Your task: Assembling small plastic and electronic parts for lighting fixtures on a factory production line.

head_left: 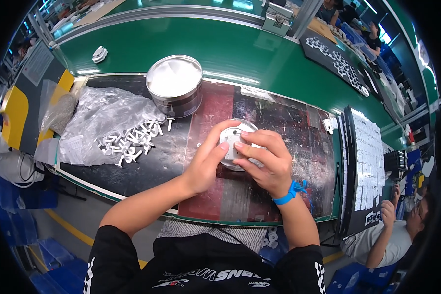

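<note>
A round white plastic housing with small holes is held over the middle of the workbench. My left hand grips its left side, the index finger along the far rim and the thumb on its face. From the right, my right hand is closed on the same housing, with fingertips and thumb together over its face. Whether a small part sits between those fingertips is hidden. Around my right wrist is a blue strap. Left of the hands, white T-shaped plastic pins lie in a loose pile.
Behind the pins are a clear plastic bag and a large metal tin. A white part lies on the green surface. At right stands a black board with white sheets; a person sits beyond it.
</note>
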A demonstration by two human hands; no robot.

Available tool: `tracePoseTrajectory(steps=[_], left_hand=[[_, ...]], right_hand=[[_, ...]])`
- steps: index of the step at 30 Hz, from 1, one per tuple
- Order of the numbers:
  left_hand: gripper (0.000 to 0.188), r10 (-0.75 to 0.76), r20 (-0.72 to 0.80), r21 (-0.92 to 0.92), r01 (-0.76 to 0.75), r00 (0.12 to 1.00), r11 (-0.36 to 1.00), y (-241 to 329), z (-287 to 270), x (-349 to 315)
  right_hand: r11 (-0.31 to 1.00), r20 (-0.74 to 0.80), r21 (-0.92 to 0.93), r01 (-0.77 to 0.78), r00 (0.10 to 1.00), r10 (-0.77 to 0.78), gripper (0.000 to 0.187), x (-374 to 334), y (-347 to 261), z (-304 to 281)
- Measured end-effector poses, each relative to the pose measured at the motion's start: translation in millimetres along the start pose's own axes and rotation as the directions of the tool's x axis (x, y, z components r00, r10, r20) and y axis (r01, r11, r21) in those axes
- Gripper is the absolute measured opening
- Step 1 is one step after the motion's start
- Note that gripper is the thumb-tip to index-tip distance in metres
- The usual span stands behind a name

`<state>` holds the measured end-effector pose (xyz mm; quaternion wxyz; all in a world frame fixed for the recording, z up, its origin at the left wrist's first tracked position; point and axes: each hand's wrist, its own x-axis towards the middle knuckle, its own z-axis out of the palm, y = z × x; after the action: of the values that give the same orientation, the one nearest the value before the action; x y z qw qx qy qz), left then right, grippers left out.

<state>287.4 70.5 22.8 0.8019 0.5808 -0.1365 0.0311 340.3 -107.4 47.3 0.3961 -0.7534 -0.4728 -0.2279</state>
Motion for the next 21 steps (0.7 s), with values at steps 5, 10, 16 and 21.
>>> tracePoseTrajectory(steps=[5,10,16,21], left_hand=[[0.045,-0.062,0.091,-0.284,0.086,0.994,0.955,-12,5,10],[0.045,-0.244,0.562,-0.260,0.448,0.790,0.855,11,-2,6],[0.040,-0.159,0.971,0.009,0.636,0.180,0.772,-3,12,-16],[0.034,-0.174,0.976,0.215,0.689,-0.129,0.692,-4,12,-27]], right_hand=[[0.943,0.013,0.304,-0.140,0.990,0.143,0.051,-14,16,-5],[0.713,-0.211,0.690,-0.123,0.909,0.361,0.036,-5,28,-6],[0.962,0.290,0.252,-0.101,0.957,0.024,0.012,58,-37,8],[0.988,0.522,0.149,-0.034,0.852,-0.050,0.021,86,-43,97]])
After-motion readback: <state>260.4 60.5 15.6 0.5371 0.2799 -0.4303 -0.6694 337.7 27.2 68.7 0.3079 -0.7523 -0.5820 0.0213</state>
